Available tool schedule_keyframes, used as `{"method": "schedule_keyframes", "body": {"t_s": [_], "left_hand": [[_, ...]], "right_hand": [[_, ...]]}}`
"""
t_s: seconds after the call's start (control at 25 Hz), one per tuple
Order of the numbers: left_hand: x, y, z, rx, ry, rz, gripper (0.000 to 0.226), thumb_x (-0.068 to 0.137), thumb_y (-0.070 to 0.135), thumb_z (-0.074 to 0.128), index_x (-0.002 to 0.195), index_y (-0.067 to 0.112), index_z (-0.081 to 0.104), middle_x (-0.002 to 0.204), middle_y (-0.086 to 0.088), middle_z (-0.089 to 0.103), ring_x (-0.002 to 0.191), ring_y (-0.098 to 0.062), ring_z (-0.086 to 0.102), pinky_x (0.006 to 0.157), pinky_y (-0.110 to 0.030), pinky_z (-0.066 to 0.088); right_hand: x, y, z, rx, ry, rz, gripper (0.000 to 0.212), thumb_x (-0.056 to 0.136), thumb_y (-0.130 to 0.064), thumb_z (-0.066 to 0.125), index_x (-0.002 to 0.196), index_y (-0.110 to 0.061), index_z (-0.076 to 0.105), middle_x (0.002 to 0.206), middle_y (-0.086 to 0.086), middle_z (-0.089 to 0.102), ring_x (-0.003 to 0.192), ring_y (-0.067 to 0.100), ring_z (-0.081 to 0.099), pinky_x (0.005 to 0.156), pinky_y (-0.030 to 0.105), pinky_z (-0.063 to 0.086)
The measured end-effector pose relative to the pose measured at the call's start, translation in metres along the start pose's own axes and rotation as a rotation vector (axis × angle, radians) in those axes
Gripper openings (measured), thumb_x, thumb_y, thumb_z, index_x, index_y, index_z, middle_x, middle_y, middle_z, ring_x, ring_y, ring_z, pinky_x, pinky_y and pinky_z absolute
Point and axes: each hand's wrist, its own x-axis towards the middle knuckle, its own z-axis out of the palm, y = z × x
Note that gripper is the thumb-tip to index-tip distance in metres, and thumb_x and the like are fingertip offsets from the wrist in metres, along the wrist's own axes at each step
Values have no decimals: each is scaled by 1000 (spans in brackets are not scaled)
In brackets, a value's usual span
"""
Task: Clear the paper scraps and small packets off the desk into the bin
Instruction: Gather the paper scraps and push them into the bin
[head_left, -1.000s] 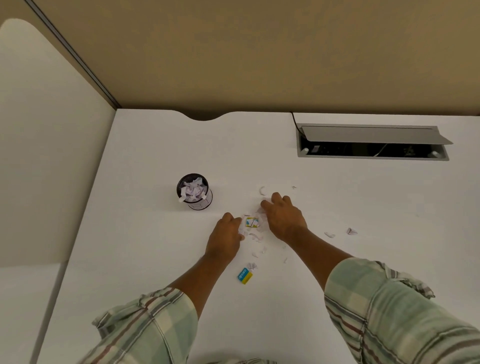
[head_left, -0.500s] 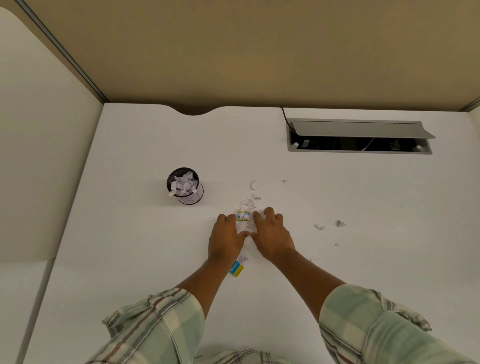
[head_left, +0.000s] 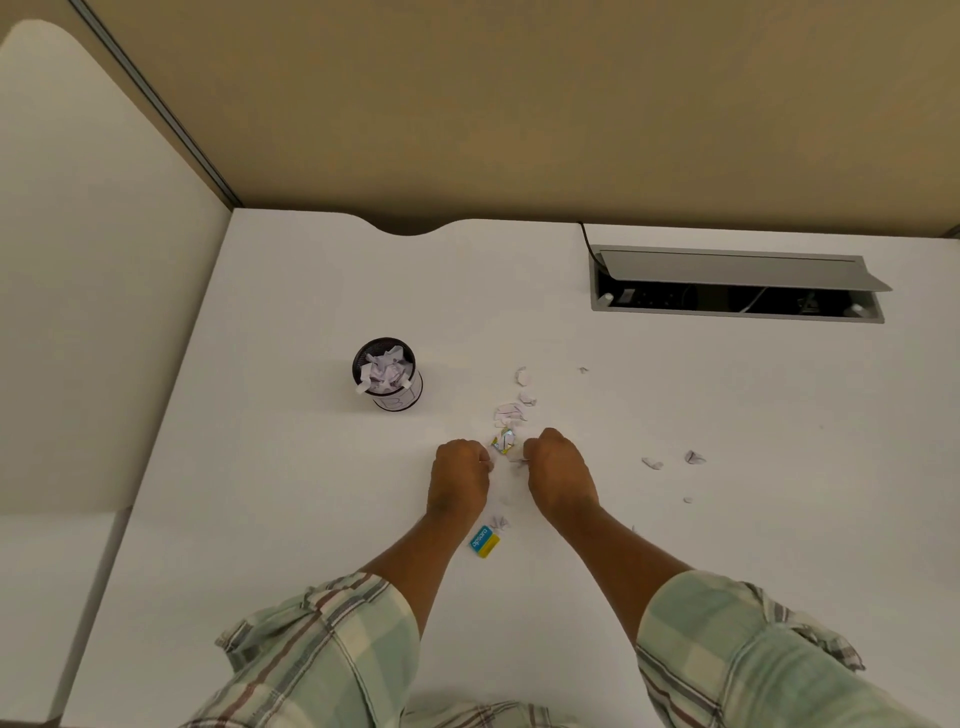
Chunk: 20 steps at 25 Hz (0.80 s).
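two hands rest on the white desk (head_left: 270, 467): my left hand (head_left: 458, 480) and right hand (head_left: 558, 480) are both curled into fists, whether gripping white paper scraps (head_left: 511, 413) i cannot tell. a crumpled yellow-and-white packet (head_left: 503, 440) lies between the knuckles; a blue-and-yellow flat packet (head_left: 484, 541) lies between the wrists. left of the scraps stands a small black mesh bin (head_left: 387, 374), full of paper.

Plenty of open desk (head_left: 270, 519) between my left hand (head_left: 458, 480) and the bin (head_left: 387, 373), nothing blocking that run. Scraps (head_left: 511, 413) clutter the strip ahead of my knuckles, and the bin's already stuffed to the rim.
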Motion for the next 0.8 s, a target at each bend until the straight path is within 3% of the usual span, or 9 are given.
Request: {"method": "schedule_keyframes", "body": {"t_s": [0.12, 0.2, 0.36, 0.44, 0.56, 0.68, 0.8], "left_hand": [[-1, -6, -5, -22, -33, 21, 14, 94, 5, 65, 98, 3, 78, 101, -12, 77, 95, -24, 72, 85, -33, 58], [-3, -12, -11, -69, -33, 12, 12, 92, 5, 66, 92, 3, 78, 95, -12, 77, 84, -21, 70, 77, -30, 57], [-9, -21, -33, -279, -3, -36, 9, 88, 7, 72, 80, 7, 77, 78, -7, 75, 59, -17, 67, 64, -33, 62], [-11, -23, -49, -382, -1, -67, 9, 86, 10, 76, 77, 12, 76, 71, -5, 74, 53, -14, 68, 56, -27, 61], [-10, -25, -76, -510, 59, -66, 11, 84, 8, 77, 73, 13, 76, 66, -5, 73, 50, -10, 67, 49, -18, 54], [-6, -22, -108, -561, 129, -24, 9, 84, 8, 76, 76, 11, 77, 67, -2, 73, 51, -8, 67, 52, -19, 56], [2, -21, -141, -495, 221, 18, 12, 84, 11, 75, 74, 16, 78, 64, 5, 72, 50, -9, 69, 54, -20, 57]], "right_hand": [[2, 8, -6, 59, -12, 43, 23, 92, -5, 53, 104, -9, 72, 105, 12, 67, 98, 29, 66, 74, 28, 49], [3, 11, -11, 186, 14, 129, 22, 88, -3, 56, 94, -8, 76, 98, 9, 74, 92, 27, 70, 72, 29, 53], [2, 16, -24, 888, 13, 427, 6, 78, 2, 76, 74, -4, 75, 81, 14, 78, 71, 28, 77, 77, 41, 64], [0, 12, -37, 1210, -24, 516, 10, 75, 7, 80, 74, 1, 72, 88, 23, 76, 71, 32, 76, 78, 43, 65], [5, -8, -57, 1404, -51, 491, 13, 77, 10, 80, 76, 2, 69, 86, 24, 74, 72, 31, 75, 71, 37, 65], [14, -40, -76, 1427, -75, 398, 10, 79, 6, 80, 77, 5, 70, 77, 18, 73, 63, 24, 75, 60, 28, 62], [30, -80, -92, 1385, -68, 276, 18, 79, 3, 82, 87, 13, 70, 80, 20, 73, 65, 25, 75, 63, 29, 62]]}}
